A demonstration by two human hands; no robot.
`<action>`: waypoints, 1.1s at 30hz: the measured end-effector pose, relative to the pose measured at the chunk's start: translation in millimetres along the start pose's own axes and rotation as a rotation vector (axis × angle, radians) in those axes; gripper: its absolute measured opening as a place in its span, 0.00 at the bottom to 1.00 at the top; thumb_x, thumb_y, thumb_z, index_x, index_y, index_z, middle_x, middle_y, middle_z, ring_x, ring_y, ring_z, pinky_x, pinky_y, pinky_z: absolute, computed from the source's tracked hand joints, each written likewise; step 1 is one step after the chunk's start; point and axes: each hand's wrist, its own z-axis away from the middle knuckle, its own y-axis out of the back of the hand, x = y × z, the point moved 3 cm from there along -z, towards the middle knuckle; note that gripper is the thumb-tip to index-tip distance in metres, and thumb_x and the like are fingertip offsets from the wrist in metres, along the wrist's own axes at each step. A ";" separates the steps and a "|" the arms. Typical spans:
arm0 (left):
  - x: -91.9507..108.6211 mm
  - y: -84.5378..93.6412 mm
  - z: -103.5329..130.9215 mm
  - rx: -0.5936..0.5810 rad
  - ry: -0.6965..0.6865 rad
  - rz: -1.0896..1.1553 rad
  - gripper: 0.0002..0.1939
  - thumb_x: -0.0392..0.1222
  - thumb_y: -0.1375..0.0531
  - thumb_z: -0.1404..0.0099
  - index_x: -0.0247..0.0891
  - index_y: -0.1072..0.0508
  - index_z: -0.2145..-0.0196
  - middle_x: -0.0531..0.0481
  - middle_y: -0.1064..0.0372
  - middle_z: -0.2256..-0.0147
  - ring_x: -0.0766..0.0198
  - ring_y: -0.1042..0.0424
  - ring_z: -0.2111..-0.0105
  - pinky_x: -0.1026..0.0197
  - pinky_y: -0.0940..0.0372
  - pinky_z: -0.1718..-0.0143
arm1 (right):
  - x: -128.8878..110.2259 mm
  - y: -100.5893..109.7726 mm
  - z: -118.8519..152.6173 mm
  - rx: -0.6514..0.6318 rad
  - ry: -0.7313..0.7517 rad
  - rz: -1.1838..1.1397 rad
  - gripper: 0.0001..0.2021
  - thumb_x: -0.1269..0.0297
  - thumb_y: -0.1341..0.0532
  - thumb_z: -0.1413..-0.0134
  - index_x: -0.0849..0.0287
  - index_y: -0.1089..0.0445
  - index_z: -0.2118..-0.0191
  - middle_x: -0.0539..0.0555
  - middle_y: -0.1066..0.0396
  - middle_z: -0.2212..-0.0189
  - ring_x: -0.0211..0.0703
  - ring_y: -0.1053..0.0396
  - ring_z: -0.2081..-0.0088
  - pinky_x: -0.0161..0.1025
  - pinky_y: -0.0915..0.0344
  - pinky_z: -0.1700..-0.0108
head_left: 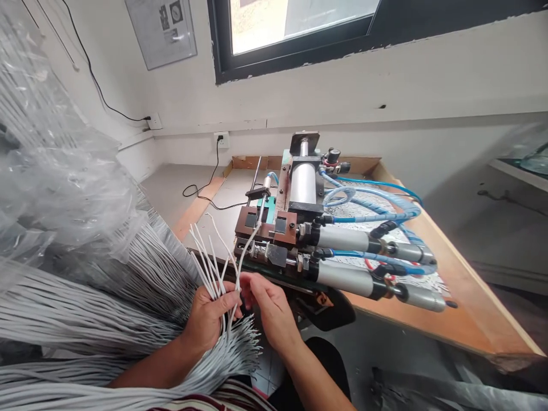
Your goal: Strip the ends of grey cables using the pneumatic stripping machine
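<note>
My left hand (212,311) is closed around a bunch of thin grey-white cables (209,273), whose ends fan out above the fist. A single cable (245,249) rises out of this bunch, and its tip reaches between the dark jaw blocks of a pneumatic machine (265,228). Just right of the bunch is my right hand (269,305), fingers loosely curled and thumb apart from them. Its fingertips are close beside the single cable; whether they touch it I cannot tell. Many more cut cable ends (246,345) hang below my hands.
Large bundles of grey cable (85,302) under clear plastic wrap (64,171) fill the left side. Two horizontal air cylinders (346,279) and blue hoses (377,214) extend to the right over a wooden-edged bench (483,308). White scraps (363,200) lie behind them.
</note>
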 end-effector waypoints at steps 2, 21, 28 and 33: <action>-0.9 0.0 1.5 -0.025 0.005 -0.032 0.05 0.41 0.36 0.52 0.37 0.25 0.78 0.54 0.32 0.83 0.69 0.37 0.83 0.65 0.43 0.78 | -15.8 -6.6 -5.2 0.006 0.008 -0.112 0.13 0.55 0.41 0.51 0.59 0.26 0.67 0.50 0.36 0.75 0.34 0.43 0.78 0.33 0.42 0.76; -7.9 2.9 -7.7 -0.027 0.012 0.069 0.07 0.40 0.37 0.48 0.33 0.28 0.74 0.51 0.29 0.76 0.70 0.35 0.82 0.66 0.41 0.79 | 20.6 -6.1 36.6 0.074 -0.160 -0.167 0.12 0.56 0.39 0.52 0.61 0.31 0.72 0.49 0.36 0.80 0.32 0.48 0.80 0.32 0.50 0.77; -6.6 -7.6 -7.0 -0.059 0.045 0.007 0.07 0.36 0.35 0.53 0.32 0.30 0.78 0.52 0.32 0.83 0.74 0.41 0.84 0.69 0.47 0.82 | 12.9 -6.5 43.8 -0.070 -0.214 -0.090 0.15 0.54 0.38 0.55 0.62 0.33 0.79 0.48 0.41 0.79 0.31 0.48 0.81 0.32 0.51 0.79; -9.0 -5.8 -8.5 -0.029 0.034 0.004 0.09 0.35 0.35 0.55 0.33 0.34 0.81 0.53 0.34 0.86 0.77 0.47 0.88 0.70 0.57 0.85 | 4.2 10.2 20.4 0.055 -0.213 -0.023 0.18 0.50 0.40 0.53 0.63 0.28 0.75 0.50 0.37 0.82 0.33 0.45 0.81 0.31 0.50 0.79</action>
